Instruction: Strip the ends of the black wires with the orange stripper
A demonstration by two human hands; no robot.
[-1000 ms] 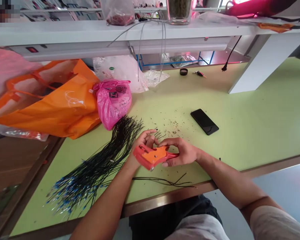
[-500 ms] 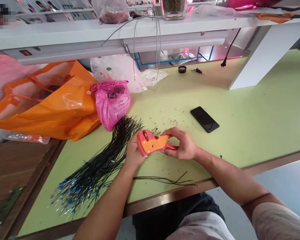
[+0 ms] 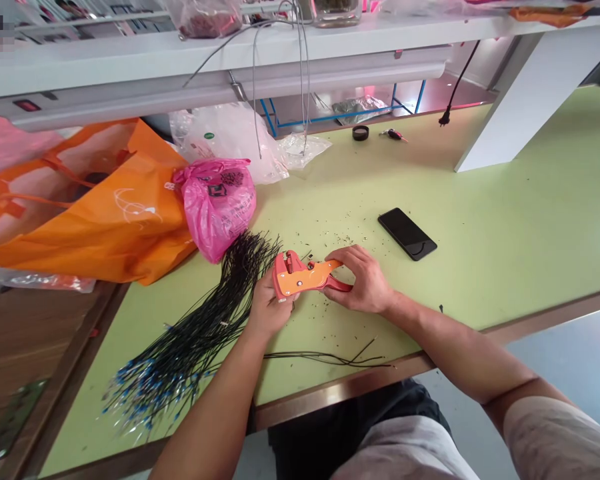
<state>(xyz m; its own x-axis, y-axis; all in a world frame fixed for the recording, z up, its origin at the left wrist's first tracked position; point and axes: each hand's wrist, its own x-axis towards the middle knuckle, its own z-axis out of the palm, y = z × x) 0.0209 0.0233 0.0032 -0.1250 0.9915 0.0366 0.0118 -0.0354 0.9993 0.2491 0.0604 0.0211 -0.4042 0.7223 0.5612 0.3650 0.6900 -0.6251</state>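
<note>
Red-and-orange wire strippers (image 3: 307,277) are held over the table, jaws pointing left. My right hand (image 3: 363,280) is wrapped round their handles, which stand somewhat apart. My left hand (image 3: 270,307) is at the jaw end, closed, its fingers mostly hidden behind the tool's head; what it grips there cannot be made out. Beside and under my left forearm lies a thick bundle of thin black wires (image 3: 205,327), many with blue and clear ends towards the front left. A few loose black wires (image 3: 325,359) lie apart near the front edge.
Small dark scraps dot the green table (image 3: 480,247). To the right lies a black phone (image 3: 407,233). A pink plastic bag (image 3: 219,207) and an orange bag (image 3: 105,213) stand at the left. Bent grey wires (image 3: 304,80) hang from the white shelf (image 3: 130,60).
The wire strippers have tilted slightly, their jaw end turning upward, with both hands staying on or near them. The whole view has shifted a little.
</note>
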